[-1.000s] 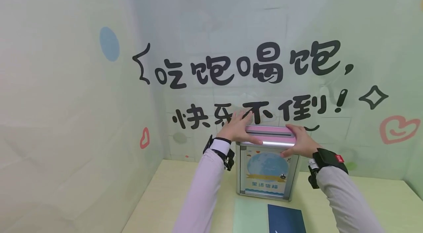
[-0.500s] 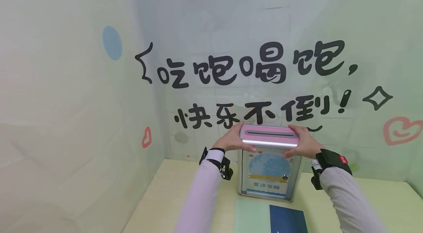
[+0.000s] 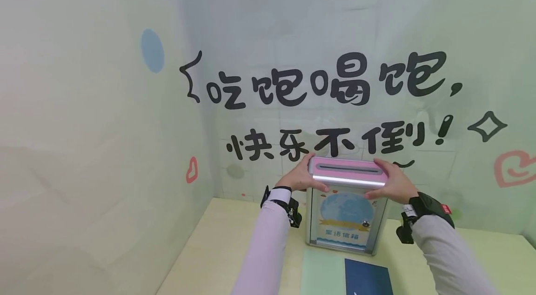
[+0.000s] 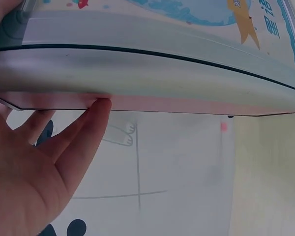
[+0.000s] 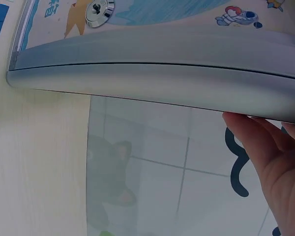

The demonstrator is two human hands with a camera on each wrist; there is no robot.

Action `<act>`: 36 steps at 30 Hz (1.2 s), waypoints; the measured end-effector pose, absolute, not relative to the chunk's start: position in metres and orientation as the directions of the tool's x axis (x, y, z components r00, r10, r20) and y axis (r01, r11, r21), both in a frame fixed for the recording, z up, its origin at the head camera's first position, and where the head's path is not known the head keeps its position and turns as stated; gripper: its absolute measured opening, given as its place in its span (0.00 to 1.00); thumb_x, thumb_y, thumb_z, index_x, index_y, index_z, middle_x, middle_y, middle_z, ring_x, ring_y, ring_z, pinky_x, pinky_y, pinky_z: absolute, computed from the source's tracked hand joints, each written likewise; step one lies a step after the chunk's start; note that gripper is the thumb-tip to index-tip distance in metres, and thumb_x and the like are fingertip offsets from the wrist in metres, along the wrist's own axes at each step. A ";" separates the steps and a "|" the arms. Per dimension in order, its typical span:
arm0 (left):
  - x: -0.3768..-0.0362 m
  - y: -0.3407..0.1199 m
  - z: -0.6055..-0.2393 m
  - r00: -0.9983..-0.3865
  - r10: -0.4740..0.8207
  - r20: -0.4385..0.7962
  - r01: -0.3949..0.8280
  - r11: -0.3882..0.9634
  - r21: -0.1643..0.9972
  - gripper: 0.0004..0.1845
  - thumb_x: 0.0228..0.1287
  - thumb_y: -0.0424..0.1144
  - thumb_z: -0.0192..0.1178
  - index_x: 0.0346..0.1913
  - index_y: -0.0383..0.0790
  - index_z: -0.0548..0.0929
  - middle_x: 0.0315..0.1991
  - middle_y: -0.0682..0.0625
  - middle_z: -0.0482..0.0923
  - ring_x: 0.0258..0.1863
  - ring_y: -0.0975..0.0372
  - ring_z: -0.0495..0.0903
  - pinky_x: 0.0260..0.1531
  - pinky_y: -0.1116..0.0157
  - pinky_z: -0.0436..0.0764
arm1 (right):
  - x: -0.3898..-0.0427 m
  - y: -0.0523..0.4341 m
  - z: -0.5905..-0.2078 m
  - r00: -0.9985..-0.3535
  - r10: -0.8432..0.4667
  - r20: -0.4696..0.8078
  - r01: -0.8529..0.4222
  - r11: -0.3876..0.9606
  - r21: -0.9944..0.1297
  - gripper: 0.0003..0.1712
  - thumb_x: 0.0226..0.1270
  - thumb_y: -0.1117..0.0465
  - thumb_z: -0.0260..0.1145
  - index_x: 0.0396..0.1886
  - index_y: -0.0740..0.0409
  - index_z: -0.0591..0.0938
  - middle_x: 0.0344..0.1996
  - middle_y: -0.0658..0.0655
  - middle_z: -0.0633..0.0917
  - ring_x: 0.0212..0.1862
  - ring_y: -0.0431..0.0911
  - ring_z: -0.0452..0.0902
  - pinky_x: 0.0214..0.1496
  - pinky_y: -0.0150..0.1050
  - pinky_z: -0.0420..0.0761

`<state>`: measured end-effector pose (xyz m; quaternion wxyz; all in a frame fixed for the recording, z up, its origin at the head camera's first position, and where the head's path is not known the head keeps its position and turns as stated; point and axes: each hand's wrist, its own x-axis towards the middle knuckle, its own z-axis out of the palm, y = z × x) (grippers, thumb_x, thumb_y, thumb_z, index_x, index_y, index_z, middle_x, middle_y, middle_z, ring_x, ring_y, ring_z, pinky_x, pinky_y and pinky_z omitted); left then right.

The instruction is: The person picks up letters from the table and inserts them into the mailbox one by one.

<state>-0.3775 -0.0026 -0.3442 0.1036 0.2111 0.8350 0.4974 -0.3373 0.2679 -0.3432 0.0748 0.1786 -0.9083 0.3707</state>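
Observation:
A letter box (image 3: 343,211) with a silver frame, a pink slotted top (image 3: 351,169) and a blue-and-gold printed front stands upright on the table. My left hand (image 3: 299,177) grips its upper left end, the thumb across the front edge. At the upper right end my right hand (image 3: 395,185) holds it the same way, thumb in front. In the left wrist view, the fingertips (image 4: 102,105) touch the pink side panel. The right wrist view has the fingers (image 5: 250,132) against the box's silver edge, and a round lock (image 5: 99,13) on the front.
A pale green sheet (image 3: 322,271) and a dark blue booklet (image 3: 368,278) lie on the table (image 3: 217,239) before the box. Close behind is a wall (image 3: 251,20) with black lettering; another wall (image 3: 104,146) borders the table's left.
My left hand has gone from spread over the left part of the pink top to gripping the left end. The right hand keeps its hold. The head view has shifted slightly.

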 end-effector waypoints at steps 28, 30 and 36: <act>-0.357 -0.009 -0.326 -0.880 0.472 0.049 0.227 0.327 0.917 0.53 0.43 0.29 0.68 0.70 0.41 0.46 0.58 0.37 0.60 0.44 0.54 0.67 0.33 0.64 0.71 | -0.306 0.278 -0.420 -0.938 -0.302 0.172 -0.333 0.641 -0.692 0.48 0.43 0.57 0.72 0.62 0.71 0.60 0.56 0.76 0.67 0.57 0.72 0.60 0.50 0.65 0.64; -0.357 -0.009 -0.326 -0.880 0.473 0.052 0.228 0.325 0.918 0.53 0.43 0.29 0.68 0.70 0.41 0.45 0.58 0.37 0.59 0.44 0.55 0.66 0.33 0.65 0.71 | -0.307 0.279 -0.427 -0.919 -0.330 0.217 -0.385 0.626 -0.678 0.50 0.40 0.59 0.74 0.63 0.70 0.60 0.57 0.76 0.66 0.58 0.72 0.59 0.50 0.66 0.63; -0.360 -0.009 -0.325 -0.876 0.480 0.051 0.227 0.316 0.921 0.53 0.44 0.28 0.67 0.70 0.40 0.44 0.58 0.37 0.59 0.46 0.54 0.67 0.39 0.64 0.72 | -0.299 0.281 -0.443 -0.973 -0.230 0.023 -0.194 0.760 -0.621 0.58 0.40 0.48 0.74 0.66 0.69 0.55 0.62 0.78 0.56 0.61 0.76 0.46 0.47 0.78 0.44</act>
